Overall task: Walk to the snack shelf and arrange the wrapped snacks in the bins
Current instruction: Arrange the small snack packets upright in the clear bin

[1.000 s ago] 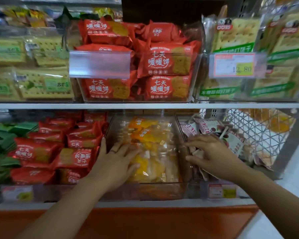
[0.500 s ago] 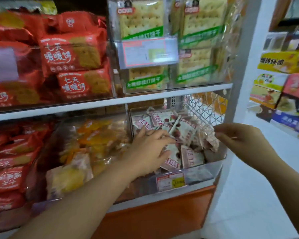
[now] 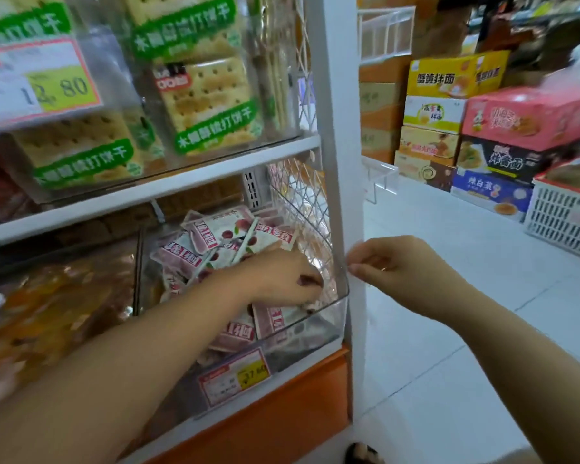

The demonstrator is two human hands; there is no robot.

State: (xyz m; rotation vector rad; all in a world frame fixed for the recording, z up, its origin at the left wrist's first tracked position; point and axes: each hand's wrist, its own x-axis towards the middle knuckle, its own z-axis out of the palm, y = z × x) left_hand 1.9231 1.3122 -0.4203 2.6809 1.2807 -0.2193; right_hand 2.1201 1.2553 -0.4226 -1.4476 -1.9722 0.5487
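**Q:** Where are the snacks being sorted?

**A:** The pink-and-white wrapped snack packets [image 3: 215, 236] lie in a loose heap in a clear plastic bin [image 3: 335, 316] at the right end of the lower shelf. Each packet has a red band of white Chinese writing and a picture of red fruit. The characters are turned away and too blurred to read.

**Q:** What are the hands doing?

**A:** The left hand [image 3: 282, 279] reaches into the bin with its fingers curled round a packet near the front right corner. The right hand [image 3: 392, 266] pinches the bin's right rim between thumb and forefinger, just beside the white upright shelf post [image 3: 339, 128].

**Q:** Is any writing legible?

**A:** The small red-and-yellow price tag [image 3: 235, 376] on the bin's front is too blurred to read. On the shelf above, a larger price tag [image 3: 41, 85] reads 12.80. Next to it are cracker packs with green bands [image 3: 205, 105], whose white writing ends 打饼干.

**Q:** What is around the shelf?

**A:** The bin to the left holds blurred orange-yellow packs [image 3: 57, 296]. Below the shelf is an orange base panel [image 3: 265, 420]. Across the white floor stand stacked cartons, including a yellow carton [image 3: 442, 78] marked 蟹黄拌面 and a pink carton [image 3: 529, 118]. A white slatted basket [image 3: 563, 216] sits near them.
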